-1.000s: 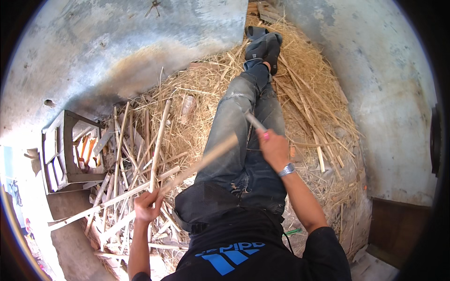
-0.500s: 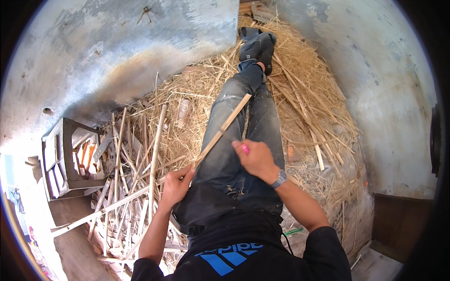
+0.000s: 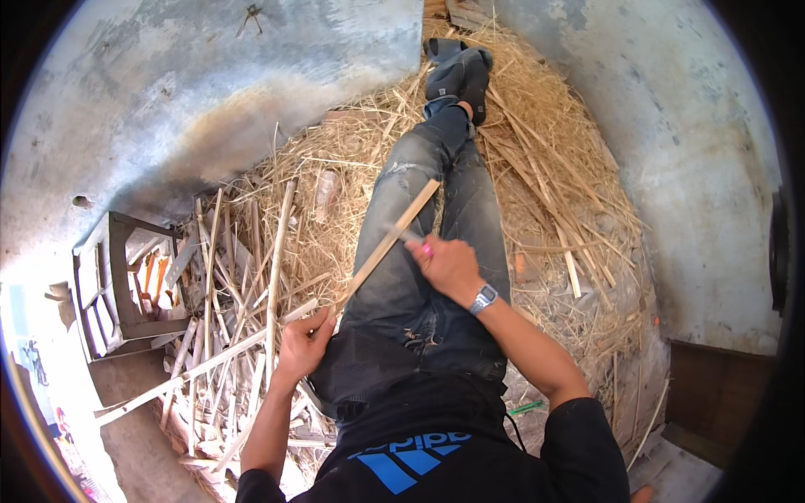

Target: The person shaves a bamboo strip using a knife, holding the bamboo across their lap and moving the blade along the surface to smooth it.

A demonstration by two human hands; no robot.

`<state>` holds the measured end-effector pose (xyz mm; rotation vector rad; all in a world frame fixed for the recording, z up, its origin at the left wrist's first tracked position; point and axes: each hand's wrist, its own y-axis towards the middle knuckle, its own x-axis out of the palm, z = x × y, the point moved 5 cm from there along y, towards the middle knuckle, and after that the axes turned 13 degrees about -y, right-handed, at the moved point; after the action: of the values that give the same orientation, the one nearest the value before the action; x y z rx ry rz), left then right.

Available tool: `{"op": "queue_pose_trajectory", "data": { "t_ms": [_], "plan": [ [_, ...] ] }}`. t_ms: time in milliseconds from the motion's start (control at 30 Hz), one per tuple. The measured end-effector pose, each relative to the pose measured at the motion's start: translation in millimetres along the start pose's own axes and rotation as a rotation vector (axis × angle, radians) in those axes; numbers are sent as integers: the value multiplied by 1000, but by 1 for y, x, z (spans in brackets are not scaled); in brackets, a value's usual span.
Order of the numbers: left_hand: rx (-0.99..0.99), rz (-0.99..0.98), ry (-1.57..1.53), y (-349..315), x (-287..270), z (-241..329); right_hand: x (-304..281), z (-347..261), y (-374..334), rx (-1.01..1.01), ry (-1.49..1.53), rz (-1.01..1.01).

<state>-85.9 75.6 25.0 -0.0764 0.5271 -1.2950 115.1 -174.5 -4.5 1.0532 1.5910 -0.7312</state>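
Lying slantwise over the person's jeans [image 3: 419, 251], a long pale strip of wood [image 3: 390, 239] is gripped at its lower end by the left hand [image 3: 303, 344], fingers wrapped around it. The right hand [image 3: 449, 264], closed on a small pink-handled blade [image 3: 417, 243], meets the strip near mid-length. Shavings [image 3: 545, 193] cover the floor and loose strips [image 3: 243, 310] lie left; this strip looks only partly worked.

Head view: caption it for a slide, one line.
Seated person's left hand grips a long pale bamboo strip while the right hand works a pink-handled blade on it.
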Motion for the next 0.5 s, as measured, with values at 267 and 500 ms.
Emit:
{"op": "queue_pose_trajectory", "data": {
  "t_ms": [267,500],
  "plan": [
    [-230,-162,-105,-48,-60,-53,-29,156,30,340,93,254],
    [-116,-140,-93,13,-3,3,-44,11,1,33,181,-139]
  ]
}}
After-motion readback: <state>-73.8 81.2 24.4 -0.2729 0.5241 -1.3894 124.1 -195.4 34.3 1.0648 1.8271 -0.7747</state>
